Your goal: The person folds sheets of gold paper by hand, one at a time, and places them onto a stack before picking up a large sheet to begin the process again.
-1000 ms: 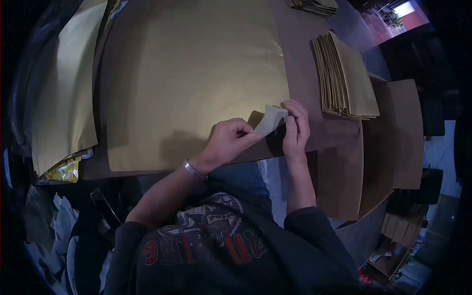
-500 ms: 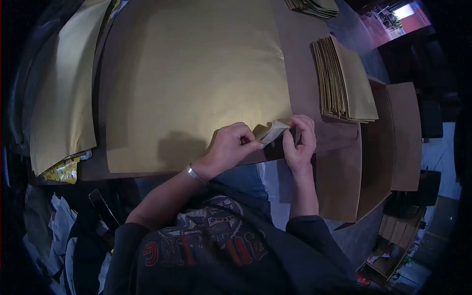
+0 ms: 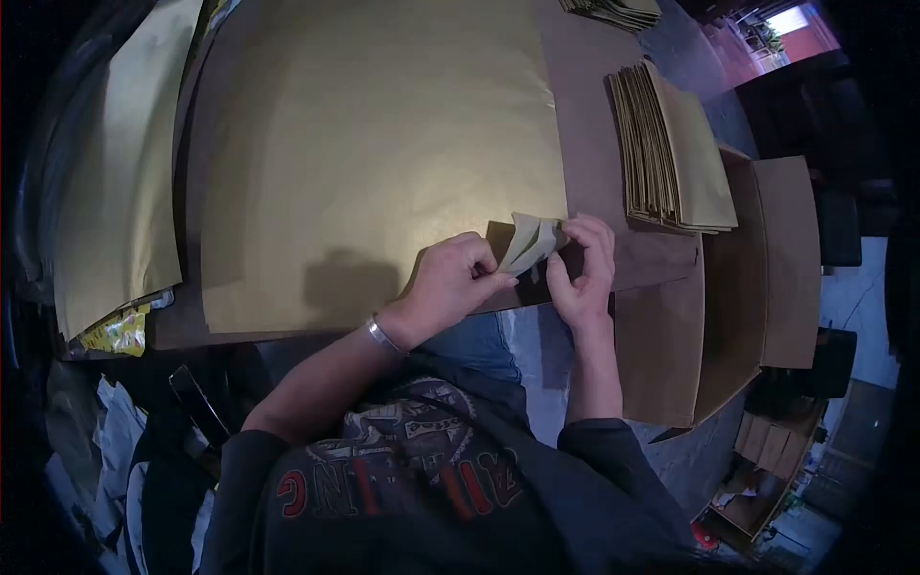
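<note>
A large gold-brown paper sheet point(image 3: 383, 144) lies flat in front of me, its near right corner lifted and creased into folds point(image 3: 527, 244). My left hand point(image 3: 448, 286), with a silver bracelet on the wrist, pinches the left end of these folds between thumb and fingers. At their right end, my right hand point(image 3: 586, 273) holds the paper edge with bent fingers, its thumb just below. Part of the corner is hidden behind the fingers.
A stack of folded brown paper point(image 3: 661, 149) sits to the right, beside an open cardboard box point(image 3: 661, 355). Another folded stack point(image 3: 618, 10) is at the far edge. More gold paper point(image 3: 125, 182) lies at the left, over yellow printed packaging point(image 3: 120, 332).
The folded corner has been raised and spread more open, showing separate layers between my hands. Both hands stay in nearly the same place.
</note>
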`<state>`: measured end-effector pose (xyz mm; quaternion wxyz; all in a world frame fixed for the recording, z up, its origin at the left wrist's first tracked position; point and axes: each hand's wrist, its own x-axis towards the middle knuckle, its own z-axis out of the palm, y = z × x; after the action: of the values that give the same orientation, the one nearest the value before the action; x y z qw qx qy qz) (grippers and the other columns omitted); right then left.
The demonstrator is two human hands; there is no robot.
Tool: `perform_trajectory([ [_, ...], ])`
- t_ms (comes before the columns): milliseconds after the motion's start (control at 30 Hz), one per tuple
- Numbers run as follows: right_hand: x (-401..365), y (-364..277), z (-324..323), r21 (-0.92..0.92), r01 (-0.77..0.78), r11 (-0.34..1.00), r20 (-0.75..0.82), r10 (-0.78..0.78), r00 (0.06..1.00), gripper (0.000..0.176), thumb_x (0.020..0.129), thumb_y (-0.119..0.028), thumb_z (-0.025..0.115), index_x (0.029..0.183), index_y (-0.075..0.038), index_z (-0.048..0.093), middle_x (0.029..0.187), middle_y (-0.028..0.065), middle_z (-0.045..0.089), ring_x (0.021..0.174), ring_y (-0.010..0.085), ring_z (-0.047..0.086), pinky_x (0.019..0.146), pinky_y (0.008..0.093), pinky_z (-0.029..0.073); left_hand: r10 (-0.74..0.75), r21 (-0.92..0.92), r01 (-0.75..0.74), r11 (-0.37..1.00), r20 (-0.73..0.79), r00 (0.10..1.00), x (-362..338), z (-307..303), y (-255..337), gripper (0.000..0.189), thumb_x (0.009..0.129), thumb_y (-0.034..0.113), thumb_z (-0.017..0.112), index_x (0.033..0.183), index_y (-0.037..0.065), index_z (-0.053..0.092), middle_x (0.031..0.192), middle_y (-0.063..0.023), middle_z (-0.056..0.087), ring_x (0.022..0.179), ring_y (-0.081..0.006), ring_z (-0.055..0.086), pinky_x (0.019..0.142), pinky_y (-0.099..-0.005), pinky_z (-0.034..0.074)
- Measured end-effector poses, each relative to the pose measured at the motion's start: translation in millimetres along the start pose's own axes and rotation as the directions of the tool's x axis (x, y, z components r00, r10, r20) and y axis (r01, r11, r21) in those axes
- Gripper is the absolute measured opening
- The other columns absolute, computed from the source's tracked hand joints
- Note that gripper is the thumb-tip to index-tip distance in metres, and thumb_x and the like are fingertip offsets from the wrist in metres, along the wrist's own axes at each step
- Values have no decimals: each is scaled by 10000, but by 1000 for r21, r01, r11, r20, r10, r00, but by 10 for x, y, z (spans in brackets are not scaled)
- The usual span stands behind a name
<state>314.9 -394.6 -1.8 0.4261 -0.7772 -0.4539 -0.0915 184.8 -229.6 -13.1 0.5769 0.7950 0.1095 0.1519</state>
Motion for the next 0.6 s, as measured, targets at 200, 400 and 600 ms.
perform_trajectory([
  [200, 4, 70, -47, -23, -69, 997, 20, 69, 997, 365, 695, -14, 638, 1058, -3, 590, 1061, 170, 585, 1046, 348, 542, 920, 420, 443, 62, 128, -62, 990, -1, 998, -20, 9, 0, 295, 725, 164, 837, 715, 40, 569, 715, -82, 577, 595, -189, 579, 533, -319, 464],
  [400, -26, 75, -42, -13, -61, 998, 25, 61, 998, 316, 680, 17, 611, 995, 0, 599, 972, 153, 590, 966, 339, 560, 891, 424, 450, 150, 189, -143, 972, -25, 988, -34, 49, -7, 309, 701, 184, 839, 705, 56, 558, 706, -81, 573, 607, -243, 584, 544, -346, 469],
  [600, 21, 130, -115, -62, -51, 997, -14, 50, 999, 298, 705, 26, 599, 1002, -1, 605, 1000, 161, 602, 982, 338, 570, 897, 431, 458, 113, 225, -118, 967, 35, 993, -42, 31, 22, 279, 718, 275, 801, 715, 86, 595, 733, -53, 600, 674, -241, 629, 593, -353, 506],
])
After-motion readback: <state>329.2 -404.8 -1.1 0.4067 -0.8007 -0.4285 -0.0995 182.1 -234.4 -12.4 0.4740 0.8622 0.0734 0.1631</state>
